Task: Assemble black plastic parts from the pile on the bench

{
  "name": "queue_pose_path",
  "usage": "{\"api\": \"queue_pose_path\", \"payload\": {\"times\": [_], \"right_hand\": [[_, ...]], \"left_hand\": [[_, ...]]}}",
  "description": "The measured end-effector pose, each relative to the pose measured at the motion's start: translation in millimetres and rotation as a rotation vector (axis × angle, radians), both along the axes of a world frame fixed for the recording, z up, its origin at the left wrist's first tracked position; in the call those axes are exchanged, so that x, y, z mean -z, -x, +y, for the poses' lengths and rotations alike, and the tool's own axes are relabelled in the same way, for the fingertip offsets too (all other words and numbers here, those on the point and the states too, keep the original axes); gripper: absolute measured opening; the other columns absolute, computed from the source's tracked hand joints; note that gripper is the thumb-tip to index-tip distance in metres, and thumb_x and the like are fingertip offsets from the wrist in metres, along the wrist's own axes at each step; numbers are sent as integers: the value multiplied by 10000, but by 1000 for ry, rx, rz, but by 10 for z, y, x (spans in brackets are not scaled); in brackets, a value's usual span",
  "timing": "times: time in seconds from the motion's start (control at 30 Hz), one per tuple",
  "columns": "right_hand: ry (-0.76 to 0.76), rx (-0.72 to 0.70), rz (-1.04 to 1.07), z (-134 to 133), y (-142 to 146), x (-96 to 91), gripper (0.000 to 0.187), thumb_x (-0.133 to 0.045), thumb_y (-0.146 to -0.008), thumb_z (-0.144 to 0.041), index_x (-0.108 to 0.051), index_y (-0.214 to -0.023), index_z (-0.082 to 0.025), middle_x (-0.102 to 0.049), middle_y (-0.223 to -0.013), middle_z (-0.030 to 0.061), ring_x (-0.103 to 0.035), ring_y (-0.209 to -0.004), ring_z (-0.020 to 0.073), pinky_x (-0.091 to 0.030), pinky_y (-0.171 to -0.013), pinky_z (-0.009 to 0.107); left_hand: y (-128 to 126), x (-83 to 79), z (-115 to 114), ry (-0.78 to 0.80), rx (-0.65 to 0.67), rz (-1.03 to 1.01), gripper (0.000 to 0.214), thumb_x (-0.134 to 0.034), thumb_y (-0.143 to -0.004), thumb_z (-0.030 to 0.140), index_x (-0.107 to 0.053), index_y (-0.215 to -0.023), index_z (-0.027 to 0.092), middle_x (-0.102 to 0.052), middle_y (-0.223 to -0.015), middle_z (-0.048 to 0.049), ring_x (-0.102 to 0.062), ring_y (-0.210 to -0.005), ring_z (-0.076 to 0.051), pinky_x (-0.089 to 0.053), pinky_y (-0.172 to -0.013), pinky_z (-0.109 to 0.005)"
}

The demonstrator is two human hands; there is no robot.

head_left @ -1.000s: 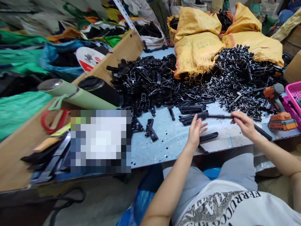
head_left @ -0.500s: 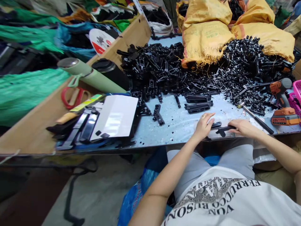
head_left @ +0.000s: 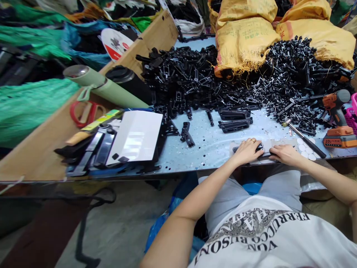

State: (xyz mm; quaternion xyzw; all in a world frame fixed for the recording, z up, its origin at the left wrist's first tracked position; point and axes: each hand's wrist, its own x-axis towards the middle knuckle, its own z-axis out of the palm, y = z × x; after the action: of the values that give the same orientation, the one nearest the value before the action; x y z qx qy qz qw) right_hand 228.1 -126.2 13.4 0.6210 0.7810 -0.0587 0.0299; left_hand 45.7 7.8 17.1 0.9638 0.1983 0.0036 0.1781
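My left hand and my right hand lie side by side near the front edge of the pale blue table. Together they press on a long black plastic part that rests flat on the table; the fingers of both hands curl over it. Most of the part is hidden under the hands. Just beyond them lie two stacked black bars. A big heap of black plastic pieces fills the table's middle.
A second heap of black and silver parts lies against yellow sacks. An orange cordless drill and a hammer sit at the right. A white sheet, red scissors and a green tube are at the left.
My right hand brought a long black part down from in front of the heap to the table's front edge. Both hands closed in on it and now press it flat.
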Motion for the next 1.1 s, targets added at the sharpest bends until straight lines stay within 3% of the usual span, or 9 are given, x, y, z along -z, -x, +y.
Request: {"api": "queue_pose_path", "payload": {"times": [0.1,0.23,0.53,0.7,0.83,0.93,1.03,1.1], "right_hand": [[24,30,8,-14,32,-22,287,-399,-984,-434,-535,-997,-182,-581,-870,41,-550,-776,178,-255,-576,285],[-46,36,-77,-28,130,-129,290,-356,-998,-414,-544,-1037,-196,-576,-894,61,-526,-802,197,-243,-599,299],[-113,-35,-175,41,263,-435,244,-337,-1006,-309,-544,-1014,-179,-560,-894,87,-487,-806,214,-229,-623,332],[-101,-65,-126,109,92,-391,274,-362,-999,-379,-551,-984,-180,-566,-904,72,-495,-816,204,-253,-633,323],[-143,-64,16,55,-153,-127,312,-417,-973,-431,-580,-992,-166,-573,-975,77,-499,-878,197,-308,-707,312],[-178,16,102,-71,-236,94,325,-448,-957,-442,-593,-1000,-155,-577,-970,85,-500,-896,203,-337,-750,318],[-168,66,182,-155,-273,197,339,-440,-957,-453,-596,-1034,-163,-586,-985,80,-510,-923,203,-368,-782,316],[-203,139,193,-107,-357,164,339,-419,-968,-431,-587,-1078,-158,-590,-1009,84,-512,-945,205,-384,-814,315]], "left_hand": [[4,17,-3,-6,19,-36,574,-528,-786,631,-515,-1145,183,-557,-1072,-109,-500,-1054,-278,-382,-879,-384],[64,88,-23,-12,12,-117,666,-664,-650,639,-501,-1073,152,-570,-985,-105,-550,-935,-274,-404,-812,-365],[161,200,-33,21,-28,-295,420,-598,-759,508,-521,-976,156,-588,-916,-100,-584,-889,-246,-430,-760,-332],[123,142,-29,38,-38,-177,496,-576,-757,586,-535,-1000,155,-611,-922,-105,-595,-888,-257,-438,-767,-339],[-292,49,170,129,63,-69,482,-507,-842,528,-510,-1172,176,-601,-1071,-107,-566,-1003,-252,-428,-841,-341],[-854,-5,476,40,-39,-148,378,-372,-935,266,-454,-1290,162,-533,-1224,-121,-496,-1119,-233,-384,-924,-344],[-1366,-6,750,-95,-116,-95,377,-353,-893,90,-529,-1224,131,-547,-1178,-144,-497,-1087,-248,-386,-890,-358],[-1581,25,829,-119,-108,-53,348,-342,-861,24,-594,-1097,71,-571,-1106,-179,-509,-1053,-261,-382,-875,-373]]}}
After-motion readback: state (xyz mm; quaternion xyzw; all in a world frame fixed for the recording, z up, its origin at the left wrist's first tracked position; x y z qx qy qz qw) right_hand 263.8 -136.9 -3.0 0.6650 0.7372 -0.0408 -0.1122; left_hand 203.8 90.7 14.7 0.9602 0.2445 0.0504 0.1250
